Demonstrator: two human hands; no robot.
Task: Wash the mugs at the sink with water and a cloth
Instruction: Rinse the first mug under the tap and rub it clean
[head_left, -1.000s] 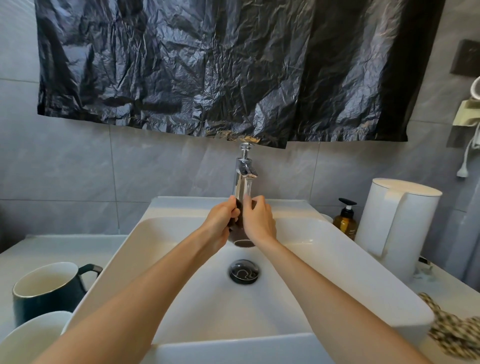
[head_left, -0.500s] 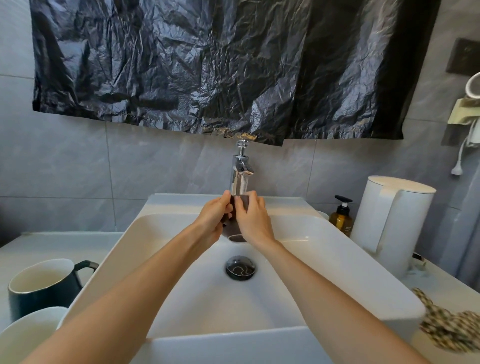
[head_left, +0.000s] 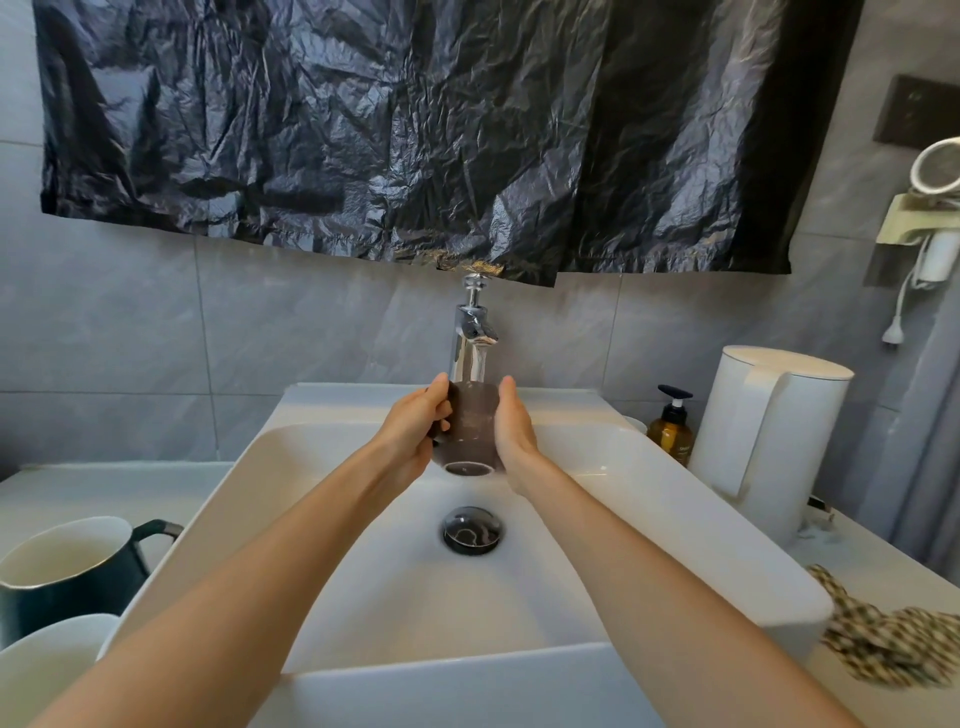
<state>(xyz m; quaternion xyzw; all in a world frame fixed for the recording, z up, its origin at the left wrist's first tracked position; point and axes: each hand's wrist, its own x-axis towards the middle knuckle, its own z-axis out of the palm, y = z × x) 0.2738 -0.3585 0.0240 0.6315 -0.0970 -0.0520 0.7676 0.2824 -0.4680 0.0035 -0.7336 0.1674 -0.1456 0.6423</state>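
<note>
At the bottom left corner a white dish (head_left: 47, 660) is cut off by the frame edge, so only part of its rim shows. Just behind it on the counter stands a dark green mug (head_left: 72, 592), upright, with its foot hidden by the dish and its handle pointing toward the sink (head_left: 649, 467). A crumpled black plastic sheet (head_left: 415, 130) hangs across the wall and covers whatever is behind it. Its lower edge touches the top of the faucet (head_left: 472, 327). Over the middle of the basin, above the drain (head_left: 471, 530), the left hand (head_left: 415, 439) grips the brown mug (head_left: 470, 431) from its left side. Its fingers are curled round the mug and hide the handle, if it is there. The brown mug sits right under the spout, tilted so its base ring faces the camera and its mouth cannot be seen. A pale streak below the spout may be running water, but it is hard to tell against the chrome. The right hand (head_left: 511, 434) lies flat and upright against the mug's right side with the palm pressed to it. Its fingers look straight, and their far ends are lost behind the mug. Further right an amber pump bottle (head_left: 672, 436) is partly hidden by the sink rim, just beside a white jug (head_left: 769, 436). A checked cloth (head_left: 893, 642) lies bunched on the counter, blurred and cropped at the edge.
</note>
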